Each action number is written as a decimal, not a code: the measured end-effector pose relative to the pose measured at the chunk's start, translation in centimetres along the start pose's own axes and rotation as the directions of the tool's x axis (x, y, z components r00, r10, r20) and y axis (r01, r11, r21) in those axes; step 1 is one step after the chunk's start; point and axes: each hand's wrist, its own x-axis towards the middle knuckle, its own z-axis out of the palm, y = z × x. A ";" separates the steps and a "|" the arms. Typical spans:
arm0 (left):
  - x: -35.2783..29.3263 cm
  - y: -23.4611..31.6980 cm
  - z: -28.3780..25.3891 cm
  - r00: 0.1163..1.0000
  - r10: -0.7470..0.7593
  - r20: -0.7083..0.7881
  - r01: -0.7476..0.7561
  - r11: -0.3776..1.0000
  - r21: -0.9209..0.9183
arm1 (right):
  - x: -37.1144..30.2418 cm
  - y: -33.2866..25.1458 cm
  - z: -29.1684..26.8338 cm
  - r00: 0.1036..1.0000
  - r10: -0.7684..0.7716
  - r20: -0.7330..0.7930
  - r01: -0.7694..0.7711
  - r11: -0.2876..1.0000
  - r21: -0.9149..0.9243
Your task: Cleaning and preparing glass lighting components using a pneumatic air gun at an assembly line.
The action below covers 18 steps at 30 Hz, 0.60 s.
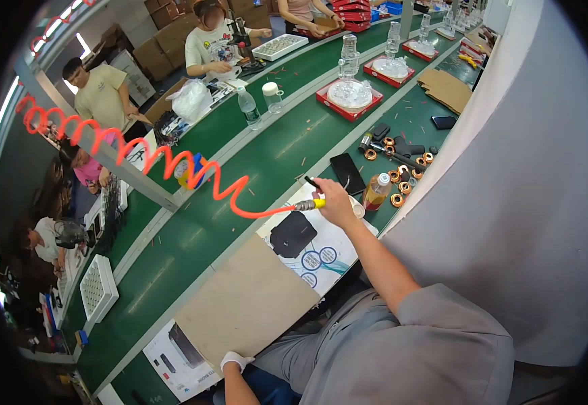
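My right hand (338, 204) is closed round an air blow gun (318, 202), of which a yellow end and a black part stick out past the fingers. A metal coupling (303, 206) joins it to a red coiled air hose (223, 192). The hand is above a printed white carton sheet (338, 246), beside a black phone (346, 173). In a white glove, my left hand (237, 360) rests at the near edge of a plain brown cardboard sheet (253, 297). A finger stretches along that edge; the others are partly hidden.
A bottle of amber liquid (376, 194) and several copper-coloured rings (396, 200) are at the right. Red trays (349, 113) with clear plastic-wrapped parts stand along the green conveyor (267, 162). A metal post (105, 145) rises at left. Several people work across the line.
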 end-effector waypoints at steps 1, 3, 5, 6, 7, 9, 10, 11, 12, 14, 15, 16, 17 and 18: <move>-0.8 0.4 -0.3 1.000 0.014 -0.007 -0.014 1.000 -0.008 | 0.4 1.4 0.4 1.000 0.021 -0.009 -0.021 0.999 -0.032; -1.2 0.4 -0.5 1.000 0.024 -0.012 -0.024 1.000 -0.018 | 0.7 2.9 1.1 0.999 0.042 -0.015 -0.043 0.997 -0.061; -1.2 0.1 -0.2 0.999 0.033 -0.036 -0.034 0.999 -0.029 | 0.6 3.6 1.7 0.988 0.155 0.016 -0.155 0.988 0.025; -1.4 0.2 -0.3 0.999 0.030 -0.033 -0.031 0.999 -0.029 | 0.6 3.7 1.8 0.986 0.166 0.010 -0.166 0.986 0.018; -1.7 0.5 -0.7 1.000 0.006 -0.023 -0.007 0.999 -0.048 | 0.6 3.8 2.0 0.986 0.167 0.012 -0.168 0.986 0.019; -1.6 0.5 -0.6 1.000 -0.021 -0.008 0.020 0.998 -0.066 | 0.4 3.9 2.2 0.982 0.171 0.078 -0.174 0.984 0.036; -1.1 0.3 -0.4 1.000 -0.028 0.005 0.028 0.998 -0.058 | 0.3 3.9 2.3 0.982 0.172 0.082 -0.175 0.984 0.036; -0.7 0.1 -0.1 0.999 -0.035 0.018 0.036 0.998 -0.050 | 0.3 3.8 2.5 0.980 0.178 0.092 -0.182 0.983 0.035; -0.3 0.0 0.0 0.999 -0.037 0.021 0.038 0.998 -0.049 | 0.3 3.7 2.8 0.978 0.184 0.102 -0.189 0.981 0.034; 0.2 -0.3 0.4 0.997 -0.067 0.035 0.069 0.995 -0.071 | 0.6 3.5 3.0 0.976 0.182 0.122 -0.189 0.981 0.049; -0.1 -0.1 0.2 0.997 -0.066 0.037 0.068 0.995 -0.068 | 0.6 3.7 3.0 0.974 0.182 0.137 -0.191 0.980 0.058; -0.5 0.1 -0.1 0.999 -0.049 0.017 0.050 0.996 -0.071 | 0.7 3.8 3.0 0.973 0.184 0.137 -0.194 0.979 0.057; -0.9 0.4 -0.3 0.999 -0.033 -0.003 0.032 0.997 -0.074 | 0.8 3.9 3.1 0.978 0.163 0.132 -0.171 0.984 0.050; -1.2 0.4 -0.4 0.999 -0.034 -0.004 0.034 0.997 -0.075 | 1.0 4.0 3.2 0.982 0.139 0.127 -0.146 0.988 0.047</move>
